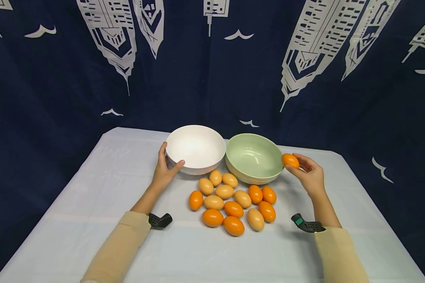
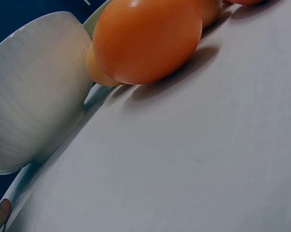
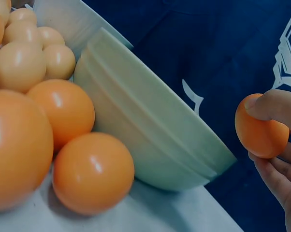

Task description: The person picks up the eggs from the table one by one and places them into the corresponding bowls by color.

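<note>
My left hand [image 1: 167, 169] holds the near left side of a white bowl [image 1: 195, 147], its thumb at the rim and its fingers along the outer wall. Between the thumb and fingers of my right hand [image 1: 309, 173] is an orange egg [image 3: 259, 130], raised just beside the right rim of a light green bowl [image 1: 254, 157]. The green bowl looks bare inside, as does the white one. In front of both bowls lie several orange eggs [image 1: 233, 226] and several pale tan eggs [image 1: 214, 202], grouped loosely together on the table.
A white cloth covers the table [image 1: 184, 255]. Behind it hangs a dark blue curtain [image 1: 205, 86] printed with white buildings and birds. The two bowls stand side by side near the table's far edge. Each wrist wears a black device [image 1: 308, 224].
</note>
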A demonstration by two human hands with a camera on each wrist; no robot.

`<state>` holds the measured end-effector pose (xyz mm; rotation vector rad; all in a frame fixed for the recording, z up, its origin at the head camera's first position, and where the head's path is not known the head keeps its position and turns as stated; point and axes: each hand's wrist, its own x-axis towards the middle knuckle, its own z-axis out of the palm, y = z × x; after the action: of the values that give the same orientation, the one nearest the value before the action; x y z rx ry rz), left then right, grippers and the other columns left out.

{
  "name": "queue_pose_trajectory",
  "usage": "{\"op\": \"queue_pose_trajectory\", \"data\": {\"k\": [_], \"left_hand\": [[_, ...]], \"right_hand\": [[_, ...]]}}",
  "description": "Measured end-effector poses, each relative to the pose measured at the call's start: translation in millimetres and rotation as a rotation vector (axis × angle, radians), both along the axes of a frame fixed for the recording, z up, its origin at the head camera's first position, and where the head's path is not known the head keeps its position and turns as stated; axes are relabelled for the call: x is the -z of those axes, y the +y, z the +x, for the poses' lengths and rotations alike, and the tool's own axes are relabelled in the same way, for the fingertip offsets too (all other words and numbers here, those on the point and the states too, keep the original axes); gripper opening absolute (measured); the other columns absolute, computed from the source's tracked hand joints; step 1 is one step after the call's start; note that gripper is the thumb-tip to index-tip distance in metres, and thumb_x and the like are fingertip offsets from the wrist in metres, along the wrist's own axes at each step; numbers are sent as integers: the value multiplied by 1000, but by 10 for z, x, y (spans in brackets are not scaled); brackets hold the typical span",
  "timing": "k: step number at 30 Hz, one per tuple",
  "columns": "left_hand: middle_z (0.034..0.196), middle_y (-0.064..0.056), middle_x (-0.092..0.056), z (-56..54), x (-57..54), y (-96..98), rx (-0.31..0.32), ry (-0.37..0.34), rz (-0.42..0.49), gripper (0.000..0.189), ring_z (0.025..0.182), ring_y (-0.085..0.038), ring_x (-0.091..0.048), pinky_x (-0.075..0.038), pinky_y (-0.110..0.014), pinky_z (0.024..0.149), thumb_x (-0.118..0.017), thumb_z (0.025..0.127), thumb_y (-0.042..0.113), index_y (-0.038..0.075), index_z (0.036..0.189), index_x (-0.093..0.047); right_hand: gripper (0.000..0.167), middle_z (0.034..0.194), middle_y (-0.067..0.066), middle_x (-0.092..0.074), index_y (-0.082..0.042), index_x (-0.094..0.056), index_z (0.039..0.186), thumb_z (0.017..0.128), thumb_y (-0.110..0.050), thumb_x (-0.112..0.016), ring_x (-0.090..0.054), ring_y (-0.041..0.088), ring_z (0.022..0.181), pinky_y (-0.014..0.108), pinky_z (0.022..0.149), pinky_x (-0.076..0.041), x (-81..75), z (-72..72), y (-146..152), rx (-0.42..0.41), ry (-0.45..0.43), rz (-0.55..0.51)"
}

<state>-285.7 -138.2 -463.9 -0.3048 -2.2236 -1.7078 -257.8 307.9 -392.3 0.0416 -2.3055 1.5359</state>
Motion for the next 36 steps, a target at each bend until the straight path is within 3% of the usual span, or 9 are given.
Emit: {"op": "queue_pose_trajectory", "data": {"k": [11, 17, 19, 26, 28, 30, 36], "left_hand": [[162, -12, 0, 7, -3, 3, 8, -6, 15, 91, 147, -30, -9, -15, -45, 118, -68, 90, 24, 11, 155, -6], [162, -14, -1, 10, -23, 27, 6, 6, 20, 91, 147, -32, -9, -14, -47, 118, -68, 90, 19, 7, 155, -5], [161, -16, 0, 38, -65, 42, 8, 2, 21, 90, 147, -33, -8, -14, -48, 117, -67, 91, 17, 5, 154, -4], [160, -23, -1, 263, -383, 90, 24, -37, 18, 86, 146, -38, -10, -16, -50, 117, -65, 91, 12, -3, 152, -6], [160, -23, -1, 258, -380, 94, 25, -35, 31, 86, 146, -37, -9, -15, -50, 117, -65, 91, 12, -3, 152, -7], [161, -21, 0, 192, -287, 79, 20, -23, 26, 88, 147, -35, -8, -14, -50, 117, -66, 90, 15, 0, 153, -6], [162, -12, 0, 54, -84, 25, 10, -42, 23, 89, 147, -32, -9, -14, -47, 118, -66, 92, 24, 11, 155, -5]], "right_hand": [[54, 111, -13, -61, 6, -57, 130, 84, -13, -78, -57, 3, 100, 11, 84, -47, -58, -177, -220, -64, 8, -25], [52, 108, -12, -61, 8, -56, 128, 84, -8, -77, -58, 5, 99, 12, 84, -48, -81, -244, -330, -111, 19, -50], [52, 107, -12, -61, 8, -57, 128, 83, -7, -77, -58, 4, 99, 12, 84, -47, -90, -263, -362, -120, 13, -56], [53, 107, -13, -63, 6, -57, 129, 83, -7, -78, -59, 6, 99, 13, 86, -47, -135, -345, -489, -168, -6, -68], [53, 106, -13, -63, 7, -57, 129, 82, -6, -78, -60, 5, 98, 13, 85, -48, -152, -369, -533, -189, -2, -74], [52, 107, -11, -63, 8, -57, 128, 82, -4, -77, -59, 5, 97, 13, 85, -48, -208, -360, -607, -200, -11, -69], [49, 117, 9, -63, 8, -58, 127, 83, -3, -76, -60, 6, 96, 15, 82, -49, -285, -368, -858, -248, -14, -53]]}}
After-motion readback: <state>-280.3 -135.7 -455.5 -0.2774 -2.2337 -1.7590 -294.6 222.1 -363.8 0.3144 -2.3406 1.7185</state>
